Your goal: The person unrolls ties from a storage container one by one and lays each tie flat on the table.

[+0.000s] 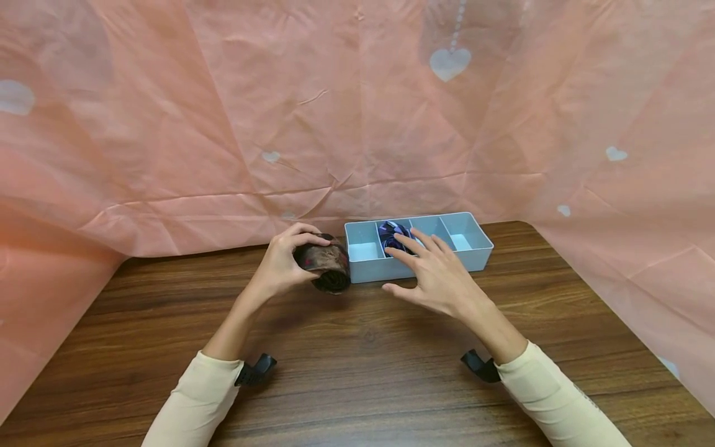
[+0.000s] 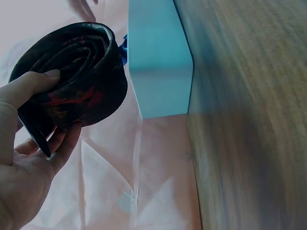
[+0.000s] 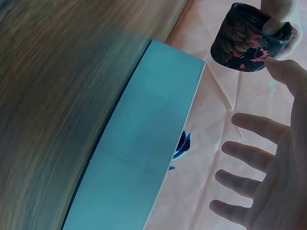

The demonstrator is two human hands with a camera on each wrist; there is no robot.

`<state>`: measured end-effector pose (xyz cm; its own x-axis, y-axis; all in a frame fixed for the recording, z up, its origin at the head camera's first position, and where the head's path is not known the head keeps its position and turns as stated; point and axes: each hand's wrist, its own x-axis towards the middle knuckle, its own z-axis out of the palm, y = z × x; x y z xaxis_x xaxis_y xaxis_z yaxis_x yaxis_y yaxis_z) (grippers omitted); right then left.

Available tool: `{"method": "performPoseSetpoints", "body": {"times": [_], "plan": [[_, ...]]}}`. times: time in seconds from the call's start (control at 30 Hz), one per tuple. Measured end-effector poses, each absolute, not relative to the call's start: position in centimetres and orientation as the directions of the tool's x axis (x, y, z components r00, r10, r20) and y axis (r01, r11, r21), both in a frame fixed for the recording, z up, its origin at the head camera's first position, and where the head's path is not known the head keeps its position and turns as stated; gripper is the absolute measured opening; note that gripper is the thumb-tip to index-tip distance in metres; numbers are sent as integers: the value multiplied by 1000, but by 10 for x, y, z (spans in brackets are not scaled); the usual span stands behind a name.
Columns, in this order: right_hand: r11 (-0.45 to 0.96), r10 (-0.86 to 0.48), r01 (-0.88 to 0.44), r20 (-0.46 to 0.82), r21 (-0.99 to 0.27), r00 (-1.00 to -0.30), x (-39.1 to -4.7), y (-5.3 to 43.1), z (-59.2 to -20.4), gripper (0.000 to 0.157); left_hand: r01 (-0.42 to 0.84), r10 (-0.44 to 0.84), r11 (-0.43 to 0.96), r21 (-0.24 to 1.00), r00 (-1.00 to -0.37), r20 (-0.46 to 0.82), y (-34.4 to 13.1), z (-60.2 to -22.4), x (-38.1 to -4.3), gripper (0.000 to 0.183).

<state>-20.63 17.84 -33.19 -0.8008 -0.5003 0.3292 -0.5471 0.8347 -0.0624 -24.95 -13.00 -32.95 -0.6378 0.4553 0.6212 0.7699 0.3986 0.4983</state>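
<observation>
A dark floral necktie (image 1: 333, 261), rolled into a thick coil, is gripped by my left hand (image 1: 283, 259) just off the left end of a light-blue divided box (image 1: 413, 268). In the left wrist view the thumb presses the coil's end near its spiral (image 2: 79, 64), and the fingers curl beneath it; a loose flap hangs down. My right hand (image 1: 438, 276) hovers over the box's front with fingers spread and holds nothing. Behind its fingertips, a blue-purple rolled cloth (image 1: 391, 233) sits in the second compartment from the left, partly hidden.
The box stands near the back edge of a brown wood-grain table (image 1: 357, 372). Its leftmost compartment (image 1: 363, 242) and rightmost compartment (image 1: 465, 236) show bare floors. A pink curtain (image 1: 313, 112) with pale hearts hangs behind and along both sides.
</observation>
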Motion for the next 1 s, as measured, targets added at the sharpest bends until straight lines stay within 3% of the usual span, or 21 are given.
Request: {"method": "performPoseSetpoints", "body": {"times": [0.77, 1.0], "plan": [[803, -557, -596, 345, -9, -756, -201, 157, -334, 72, 766, 480, 412, 493, -643, 597, -138, -343, -228, 55], [797, -565, -604, 347, -5, -749, -200, 154, -336, 71, 734, 481, 436, 520, -679, 555, -139, -345, -218, 52]]}}
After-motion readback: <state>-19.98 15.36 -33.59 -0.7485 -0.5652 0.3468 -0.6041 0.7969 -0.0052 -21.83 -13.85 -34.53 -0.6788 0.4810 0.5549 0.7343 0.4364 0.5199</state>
